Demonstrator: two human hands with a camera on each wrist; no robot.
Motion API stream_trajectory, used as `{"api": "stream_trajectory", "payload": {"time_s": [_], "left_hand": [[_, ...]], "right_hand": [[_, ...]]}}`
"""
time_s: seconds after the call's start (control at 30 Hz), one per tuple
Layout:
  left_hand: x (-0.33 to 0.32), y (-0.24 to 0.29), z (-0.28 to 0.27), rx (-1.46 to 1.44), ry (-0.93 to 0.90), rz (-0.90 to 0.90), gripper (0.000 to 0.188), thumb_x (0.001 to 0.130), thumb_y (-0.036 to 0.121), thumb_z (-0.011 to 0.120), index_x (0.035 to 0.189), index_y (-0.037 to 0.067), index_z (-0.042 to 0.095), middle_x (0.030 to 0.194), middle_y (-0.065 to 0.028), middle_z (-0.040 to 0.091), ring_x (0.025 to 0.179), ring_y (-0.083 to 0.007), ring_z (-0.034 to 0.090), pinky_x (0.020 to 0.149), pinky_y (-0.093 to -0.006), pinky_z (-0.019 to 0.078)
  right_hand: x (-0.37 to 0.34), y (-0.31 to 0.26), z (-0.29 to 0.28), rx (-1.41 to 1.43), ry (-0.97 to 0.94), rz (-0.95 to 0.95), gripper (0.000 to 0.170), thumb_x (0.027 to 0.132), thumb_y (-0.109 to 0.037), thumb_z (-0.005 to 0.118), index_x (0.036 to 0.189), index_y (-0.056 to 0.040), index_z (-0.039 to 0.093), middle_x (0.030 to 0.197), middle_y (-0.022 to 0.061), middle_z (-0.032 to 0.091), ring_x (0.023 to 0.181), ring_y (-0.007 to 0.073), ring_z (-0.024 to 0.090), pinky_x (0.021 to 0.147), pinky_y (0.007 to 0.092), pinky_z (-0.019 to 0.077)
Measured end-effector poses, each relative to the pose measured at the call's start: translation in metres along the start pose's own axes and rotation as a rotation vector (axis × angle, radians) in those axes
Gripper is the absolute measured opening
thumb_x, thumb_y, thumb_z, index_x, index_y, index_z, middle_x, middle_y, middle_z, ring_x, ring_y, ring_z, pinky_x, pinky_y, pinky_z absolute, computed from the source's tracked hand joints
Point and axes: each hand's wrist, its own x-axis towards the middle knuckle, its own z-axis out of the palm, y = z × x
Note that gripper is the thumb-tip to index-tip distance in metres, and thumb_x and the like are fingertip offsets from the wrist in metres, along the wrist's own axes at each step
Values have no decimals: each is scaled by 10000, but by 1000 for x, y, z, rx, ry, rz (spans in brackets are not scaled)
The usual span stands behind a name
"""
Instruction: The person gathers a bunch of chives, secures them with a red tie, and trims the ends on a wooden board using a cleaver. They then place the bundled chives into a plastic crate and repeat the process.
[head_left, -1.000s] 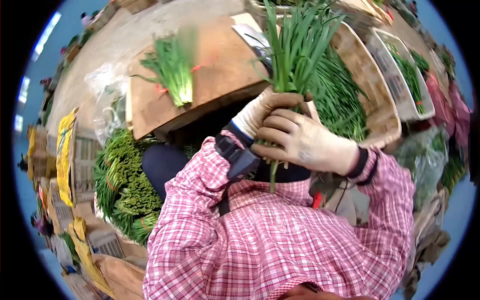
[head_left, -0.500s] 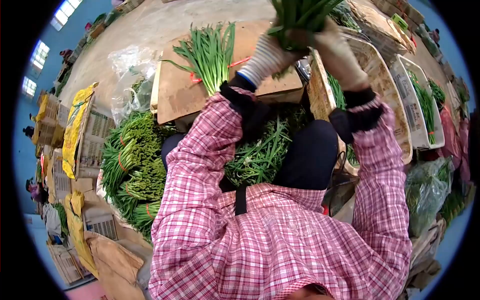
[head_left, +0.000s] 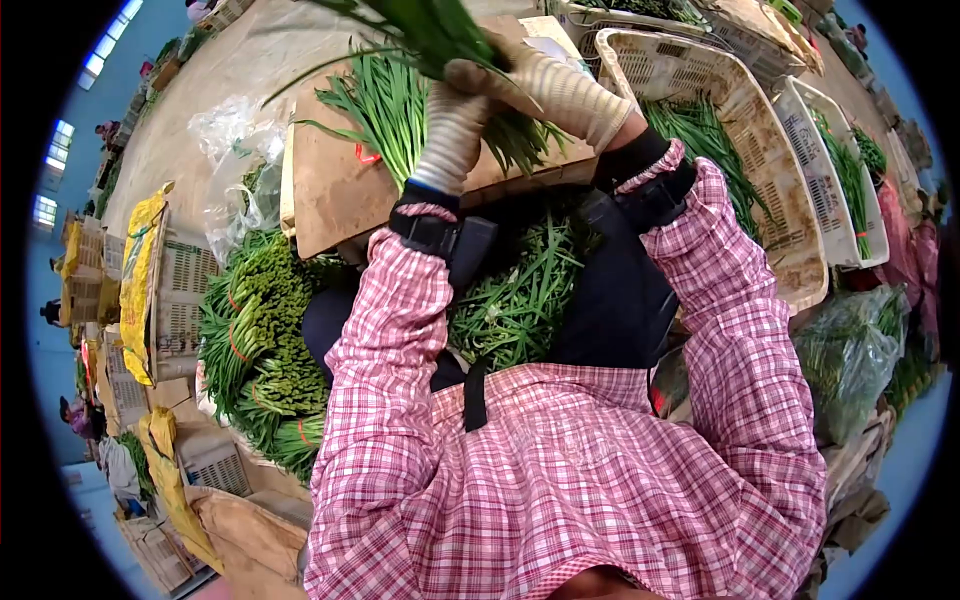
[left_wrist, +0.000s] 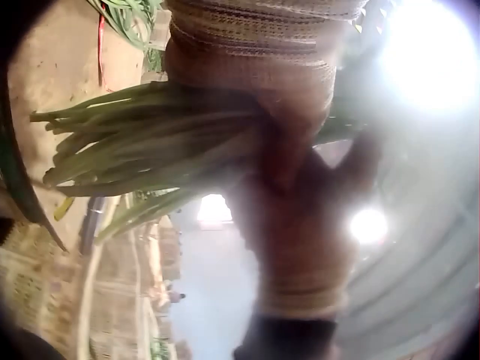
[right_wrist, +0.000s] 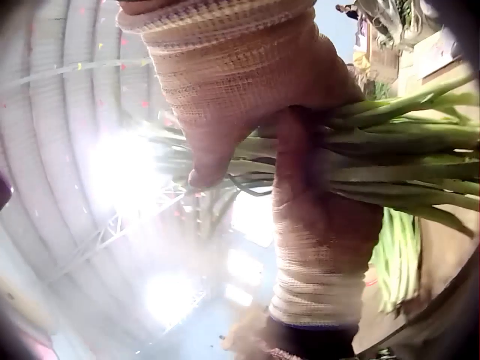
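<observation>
Both gloved hands hold one bunch of long, flat-leaved green stalks [head_left: 430, 35] above the board. The left hand [head_left: 455, 125] grips it from the near side, and the right hand [head_left: 545, 90] wraps it close by, the two touching. In the left wrist view, pale stem ends [left_wrist: 127, 150] stick out to one side of the hands. The right wrist view has the thumbs curled round the stems [right_wrist: 405, 150]. Beneath, a second bunch of the same greens [head_left: 385, 110] lies on the brown board [head_left: 335, 205] beside a red tie [head_left: 367, 155], partly covered by the left hand.
A dirty white crate [head_left: 790, 200] with loose greens stands on the right, a narrower crate [head_left: 870, 215] beyond it. Tied green bundles [head_left: 265, 330] are piled at the left. Leaf scraps [head_left: 520, 300] lie between the knees. Clear plastic bags [head_left: 240, 160] sit left of the board.
The hands went from near the body, holding the bunch upright, to far out over the board. They have since shifted left, and the bunch now leans leftward over the one lying there.
</observation>
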Motion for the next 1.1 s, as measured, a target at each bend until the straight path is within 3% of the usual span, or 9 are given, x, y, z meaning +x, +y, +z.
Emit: {"api": "stream_trajectory", "payload": {"time_s": [0.13,0.27,0.4,0.5,0.73,0.9,1.0,1.07,1.1], "left_hand": [[-35,30,-39,-340,131,-88,329,798,113,709,1101,41,605,960,-52,647,846,-177,622,737,-314,534],[-76,58,-82,-381,292,-21,299,848,177,667,1108,43,604,988,-88,655,864,-227,639,791,-411,567],[-121,88,-82,-493,546,-17,228,860,123,643,1072,39,627,1023,-117,659,917,-253,641,846,-417,545],[-137,84,-87,-462,638,11,240,849,126,660,1072,42,636,1034,-97,655,913,-238,638,842,-404,543],[-159,81,-92,-373,793,-19,267,823,149,706,1065,55,643,1056,-97,659,918,-223,640,818,-418,553],[-160,62,-89,-361,747,-59,292,804,170,718,1077,77,669,1019,-33,641,897,-188,606,797,-394,517],[-162,70,-81,-358,815,-58,278,812,118,705,1083,63,674,1068,-24,637,932,-174,598,855,-368,505],[-166,65,-105,-258,801,-35,367,813,125,695,1169,66,625,1134,-43,618,978,-186,593,877,-370,508],[-168,62,-114,-165,778,-16,458,813,131,686,1254,70,575,1199,-62,599,1024,-197,588,898,-373,511]], "right_hand": [[-22,-35,4,179,-25,-130,696,875,-525,587,1334,-13,479,1157,177,633,1079,270,597,948,324,428],[-80,-40,-5,145,465,19,240,905,-127,607,1082,32,641,980,71,680,825,113,625,748,223,490],[-122,-3,59,374,362,199,192,839,-136,684,966,7,678,800,79,676,744,132,618,681,249,490],[-107,-18,95,65,369,200,340,705,-247,791,927,-12,688,830,120,669,763,214,646,702,318,506],[-99,1,106,-286,476,317,224,762,-289,650,758,-72,706,769,137,676,768,301,649,744,391,470],[-80,3,139,-105,180,409,353,720,-363,693,853,-37,725,823,211,674,814,348,654,768,396,485],[-88,26,134,139,300,400,325,721,-342,637,827,-48,726,786,213,677,775,334,670,724,353,516],[-102,30,103,-759,231,432,159,749,-221,700,787,-67,707,756,123,682,654,273,654,640,364,505],[-111,38,99,-819,326,288,153,754,-227,709,773,-75,702,738,115,671,644,278,646,630,377,494]]}}
